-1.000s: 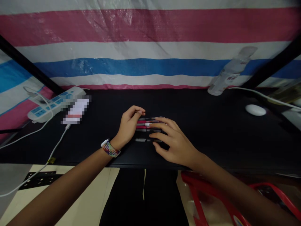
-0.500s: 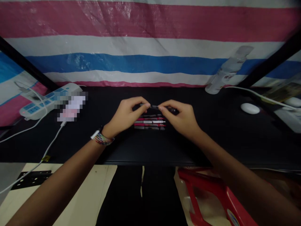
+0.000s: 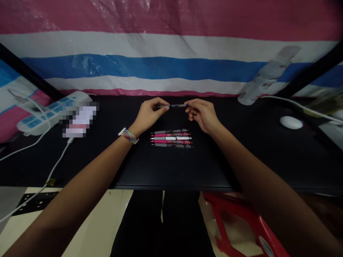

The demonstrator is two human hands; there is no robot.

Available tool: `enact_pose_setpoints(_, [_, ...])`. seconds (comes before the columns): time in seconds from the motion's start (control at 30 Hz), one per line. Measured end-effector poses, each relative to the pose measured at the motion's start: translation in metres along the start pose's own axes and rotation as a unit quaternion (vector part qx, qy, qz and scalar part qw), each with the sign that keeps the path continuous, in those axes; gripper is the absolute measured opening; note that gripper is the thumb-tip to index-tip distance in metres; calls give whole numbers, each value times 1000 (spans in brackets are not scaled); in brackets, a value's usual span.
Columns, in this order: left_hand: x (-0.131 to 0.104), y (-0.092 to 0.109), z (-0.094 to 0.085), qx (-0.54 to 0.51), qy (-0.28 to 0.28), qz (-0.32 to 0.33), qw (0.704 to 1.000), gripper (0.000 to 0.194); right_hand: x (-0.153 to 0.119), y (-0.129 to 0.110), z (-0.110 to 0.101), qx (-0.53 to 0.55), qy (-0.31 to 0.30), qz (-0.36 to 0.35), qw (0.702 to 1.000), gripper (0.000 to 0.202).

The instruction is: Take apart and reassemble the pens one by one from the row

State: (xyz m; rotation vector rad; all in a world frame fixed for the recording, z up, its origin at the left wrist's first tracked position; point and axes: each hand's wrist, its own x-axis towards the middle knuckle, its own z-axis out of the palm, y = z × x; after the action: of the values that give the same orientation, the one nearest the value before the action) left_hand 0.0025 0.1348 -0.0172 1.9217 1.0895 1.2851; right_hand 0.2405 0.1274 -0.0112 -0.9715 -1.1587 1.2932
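A dark pen (image 3: 177, 105) lies level between my two hands, over the back part of the black desk. My left hand (image 3: 150, 112) pinches its left end between thumb and fingers. At the other end, the thumb and forefinger of my right hand (image 3: 203, 113) close on the pen, with the other fingers curled below. Nearer to me, several pens lie side by side in a row: a white and grey pen (image 3: 171, 138) in the middle, a red pen (image 3: 171, 142) in front of it, and a dark pen (image 3: 171, 145) nearest the front.
On the left are a power strip (image 3: 56, 110) and a blurred-out phone (image 3: 80, 121) on a white cable. A clear bottle (image 3: 268, 78) and a white mouse (image 3: 291, 122) stand at the right. Below the desk edge (image 3: 171, 187) is a red stool (image 3: 227, 228).
Both hands have moved away from me with the dark pen, uncovering the row of pens. My right hand has shifted to the pen's right end.
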Motion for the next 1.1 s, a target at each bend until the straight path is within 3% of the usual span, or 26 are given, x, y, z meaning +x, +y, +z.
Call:
enact_pose_setpoints(0.2, [-2, -13, -2, 9, 5, -9, 1000, 11, 1, 5, -3, -54, -19, 9, 998, 14])
enact_pose_setpoints(0.47, [0, -19, -4, 3, 7, -31, 999, 14, 4, 11, -2, -46, -8, -2, 999, 16])
enact_pose_setpoints(0.9, [2, -14, -5, -30, -6, -79, 996, 16, 11, 15, -2, -1, -21, -9, 1000, 20])
enact_pose_setpoints(1.1, [4, -11, -5, -18, -21, -92, 995, 21, 13, 10, 0, 7, 1, 28, 1000, 11])
